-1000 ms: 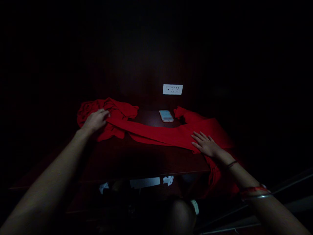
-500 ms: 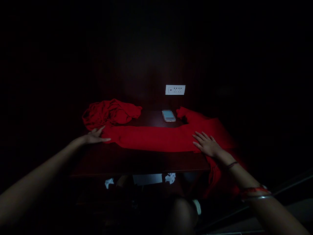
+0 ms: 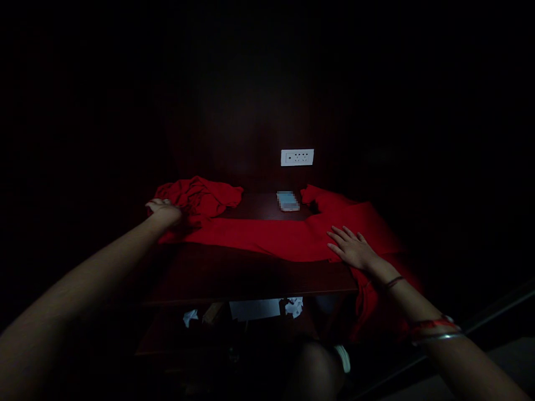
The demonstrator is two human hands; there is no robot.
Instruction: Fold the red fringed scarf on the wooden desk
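A long piece of red cloth point(image 3: 259, 236), perhaps a garment, stretches across a dark wooden desk point(image 3: 251, 278). Its left part lies in a crumpled heap point(image 3: 209, 195), while the middle runs as a fairly smooth band. At the right the cloth widens and hangs over the front edge. My right hand point(image 3: 353, 248) rests flat on that wider part, fingers spread, holding nothing. By the near side of the heap is my left hand point(image 3: 165, 213), its fingers extended leftward against the cloth. Some of its fingertips are hard to make out in the dark.
A phone point(image 3: 288, 201) with a blurred screen lies behind the band, below a white wall socket point(image 3: 297, 157). Under the desktop a lower shelf holds crumpled white paper point(image 3: 294, 307) and a pale flat panel point(image 3: 254, 309). A knee shows below; the surroundings are very dark.
My left hand let go of the cloth's lifted edge, moved down toward me, then back up beside the heap. The middle band flattened and widened. My right hand stayed in place.
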